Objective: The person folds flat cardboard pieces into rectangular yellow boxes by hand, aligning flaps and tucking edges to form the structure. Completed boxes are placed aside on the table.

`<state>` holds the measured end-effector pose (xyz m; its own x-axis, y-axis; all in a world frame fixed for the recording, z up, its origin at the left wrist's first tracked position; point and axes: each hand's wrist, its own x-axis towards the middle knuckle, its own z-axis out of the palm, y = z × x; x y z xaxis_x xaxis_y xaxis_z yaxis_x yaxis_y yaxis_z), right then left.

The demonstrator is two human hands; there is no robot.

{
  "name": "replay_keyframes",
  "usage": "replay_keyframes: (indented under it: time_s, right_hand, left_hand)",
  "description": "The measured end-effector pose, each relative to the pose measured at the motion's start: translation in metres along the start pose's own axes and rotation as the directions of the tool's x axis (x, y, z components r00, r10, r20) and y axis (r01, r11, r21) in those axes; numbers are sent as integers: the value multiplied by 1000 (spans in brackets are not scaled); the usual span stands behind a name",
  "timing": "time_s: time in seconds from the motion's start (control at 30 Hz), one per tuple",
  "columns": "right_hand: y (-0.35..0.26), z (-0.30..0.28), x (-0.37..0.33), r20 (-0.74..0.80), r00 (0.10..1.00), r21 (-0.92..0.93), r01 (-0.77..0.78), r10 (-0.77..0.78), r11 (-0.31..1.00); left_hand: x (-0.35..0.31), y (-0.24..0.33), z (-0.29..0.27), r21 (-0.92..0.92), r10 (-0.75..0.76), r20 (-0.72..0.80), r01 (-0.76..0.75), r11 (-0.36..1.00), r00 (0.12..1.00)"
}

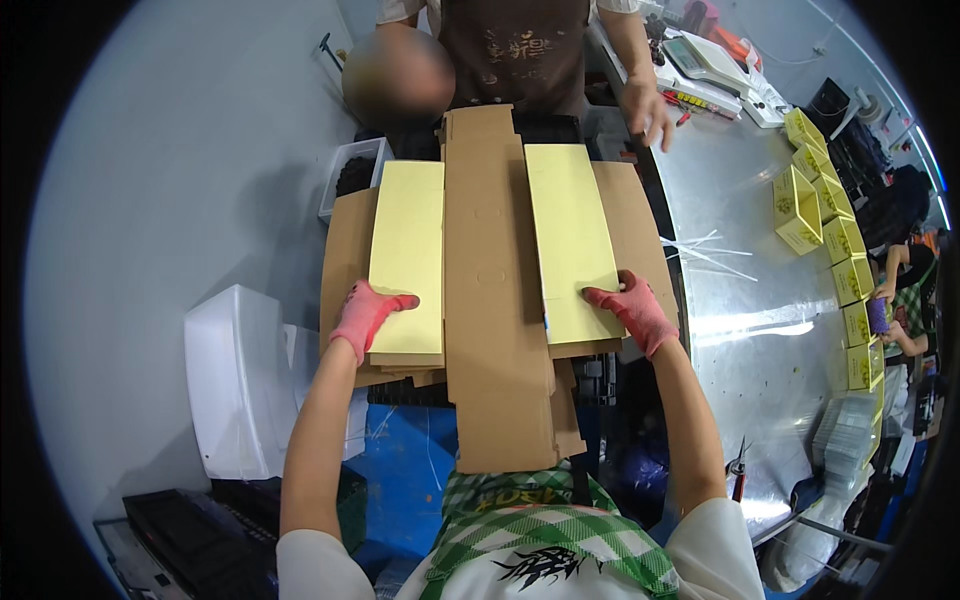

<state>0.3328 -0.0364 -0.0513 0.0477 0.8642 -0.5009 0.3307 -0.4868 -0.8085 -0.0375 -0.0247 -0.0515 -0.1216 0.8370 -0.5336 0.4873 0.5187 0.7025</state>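
Note:
My left hand (pixel 372 318), in a pink glove, grips the outer edge of a long pale yellow card stack (pixel 408 250), thumb on top, its other fingers mostly hidden. My right hand (pixel 636 312), gloved alike, holds the outer edge of a second yellow card stack (pixel 570 235) the same way. Between the two stacks lies a long brown flattened cardboard piece (pixel 490 300) with notched ends, running from the far person toward my apron. More brown cardboard (pixel 345 250) shows beneath and outside the yellow stacks.
Across from me stands a person in a brown apron (pixel 515 55), one hand (pixel 648 108) hanging by the metal table (pixel 730 370). On that table are white plastic strips (pixel 710 250), yellow boxes (pixel 797 210), a scale (pixel 705 62) and pliers (pixel 739 470). White bins (pixel 235 385) stand left.

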Motion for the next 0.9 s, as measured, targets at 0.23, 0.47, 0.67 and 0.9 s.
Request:
replay_keyframes:
  time_s: [0.23,0.47,0.67,0.9]
  right_hand:
    - [-51,100,-13,-153,809,-699,317,-568,641]
    - [-41,42,-13,429,542,-288,840,-723,459]
    - [-50,-11,-13,771,376,-388,917,-514,89]
    - [-47,-4,7,727,266,-443,886,-633,-137]
  left_hand:
    - [-42,86,92,840,454,-62,-199,505,889]
    - [-46,72,1,210,351,696,-645,734,626]
    - [-48,44,-3,271,489,690,-817,509,533]
    - [-27,8,32,577,891,51,-742,342,451]
